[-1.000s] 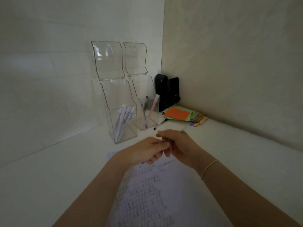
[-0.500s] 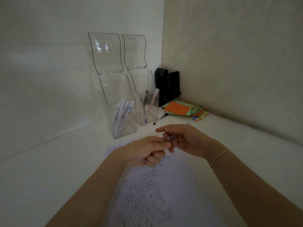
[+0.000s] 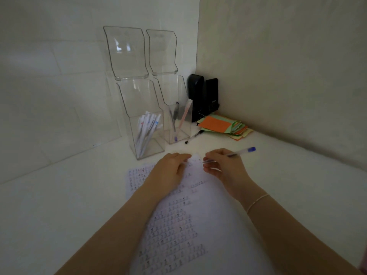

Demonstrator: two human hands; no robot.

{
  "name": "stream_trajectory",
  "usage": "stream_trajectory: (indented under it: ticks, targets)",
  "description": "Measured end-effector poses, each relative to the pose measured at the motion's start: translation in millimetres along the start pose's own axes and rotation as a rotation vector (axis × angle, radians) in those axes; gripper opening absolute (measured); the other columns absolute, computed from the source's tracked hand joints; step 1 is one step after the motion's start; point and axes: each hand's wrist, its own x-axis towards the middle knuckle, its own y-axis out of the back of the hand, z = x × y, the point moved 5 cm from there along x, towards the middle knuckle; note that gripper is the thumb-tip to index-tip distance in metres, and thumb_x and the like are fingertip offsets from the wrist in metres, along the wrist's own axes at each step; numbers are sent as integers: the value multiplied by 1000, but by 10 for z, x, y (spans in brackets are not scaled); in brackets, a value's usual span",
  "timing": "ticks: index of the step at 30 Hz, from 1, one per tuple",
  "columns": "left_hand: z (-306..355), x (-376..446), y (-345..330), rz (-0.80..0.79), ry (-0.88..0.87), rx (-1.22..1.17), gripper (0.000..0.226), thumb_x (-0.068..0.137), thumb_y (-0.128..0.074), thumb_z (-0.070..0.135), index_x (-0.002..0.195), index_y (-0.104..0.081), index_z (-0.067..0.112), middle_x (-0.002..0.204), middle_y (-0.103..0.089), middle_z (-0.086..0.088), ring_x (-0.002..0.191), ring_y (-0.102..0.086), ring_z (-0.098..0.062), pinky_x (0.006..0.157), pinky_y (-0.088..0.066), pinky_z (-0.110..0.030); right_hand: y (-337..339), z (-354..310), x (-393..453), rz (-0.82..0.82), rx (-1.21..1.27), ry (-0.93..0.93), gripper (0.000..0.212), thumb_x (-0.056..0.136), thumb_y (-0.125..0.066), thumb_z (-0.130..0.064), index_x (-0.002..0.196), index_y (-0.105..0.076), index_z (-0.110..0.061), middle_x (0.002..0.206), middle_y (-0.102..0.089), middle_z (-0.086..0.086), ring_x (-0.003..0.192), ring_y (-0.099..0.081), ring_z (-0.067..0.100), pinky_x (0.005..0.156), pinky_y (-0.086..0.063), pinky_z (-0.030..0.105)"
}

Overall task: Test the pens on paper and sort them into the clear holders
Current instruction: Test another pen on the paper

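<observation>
Pen (image 3: 238, 153): clear barrel, blue end cap; pinched in fingers of right hand (image 3: 224, 167), blue end slanting up and away to the right past the knuckles, writing end pointing left toward the gap between the hands. Held just above the top edge of the paper (image 3: 198, 225).

Left hand (image 3: 168, 171): fingers curled, tips pinching a small clear piece, likely the pen's cap (image 3: 183, 162); blurred, so not certain. Held just left of the pen's tip, apart from it.

Paper: white sheet covered in rows of small test marks, flat on the desk (image 3: 59, 215), under both forearms.

Left holder (image 3: 147, 135): clear, tall, lid tilted open; bundle of white pens (image 3: 148, 130) leaning inside.

Right holder (image 3: 179, 126): clear, lid open, just beside the left one; a dark pen (image 3: 174, 116) and a pink pen (image 3: 183, 118) leaning inside.

Loose black pen (image 3: 193, 136): flat on desk, between right holder and coloured paper stack (image 3: 224, 126).

Black stapler-like object (image 3: 202, 96): upright in the corner, behind the stack.

Thin bracelet (image 3: 257, 202): on right wrist.
</observation>
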Motion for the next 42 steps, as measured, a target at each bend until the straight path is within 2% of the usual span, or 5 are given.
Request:
stream_trajectory:
  ticks: [6, 12, 17, 32, 42]
  targets:
    - [-83, -14, 54, -18, 16, -42, 45, 89, -60, 27, 132, -48, 30, 138, -48, 7, 115, -48, -14, 102, -36, -29, -49, 99, -12, 19, -81, 42, 33, 84, -67, -12, 55, -54, -8, 48, -55, 4, 41, -47, 12, 43, -41, 20]
    - [-154, -96, 79, -105, 107, -172, 83, 73, -68, 56, 143, -28, 31, 150, -26, 11, 135, -30, -8, 105, -24, -20, -69, 112, -39, -25, -109, 153, 29, 89, -60, -4, 61, -51, -3, 53, -59, 9, 39, -52, 15, 40, -45, 23]
    - [-242, -247, 38, -255, 124, 199, 121, 54, -31, 92, 149, -3, 21, 157, 0, 5, 143, -4, -8, 116, -2, -33, -87, 87, -72, -27, -253, 197, 30, 83, -66, -2, 58, -50, 0, 45, -58, 9, 36, -53, 14, 39, -45, 22]
    - [-245, -265, -18, -398, 150, 324, 116, 61, -26, 87, 148, 8, 19, 156, 14, 4, 142, 12, -6, 116, 8, -34, -112, 180, -87, 75, -593, 245, 31, 81, -61, -2, 54, -47, -2, 26, -43, -3, 22, -41, 6, 32, -36, 14]
    - [-253, -264, -28, -397, 154, 328, 107, 66, -18, 84, 148, 6, 20, 156, 12, 3, 142, 10, -7, 117, 6, -34, -141, 179, -105, 79, -654, 280, 29, 80, -57, 0, 56, -43, -5, 54, -45, 16, 28, -40, 8, 35, -36, 12]
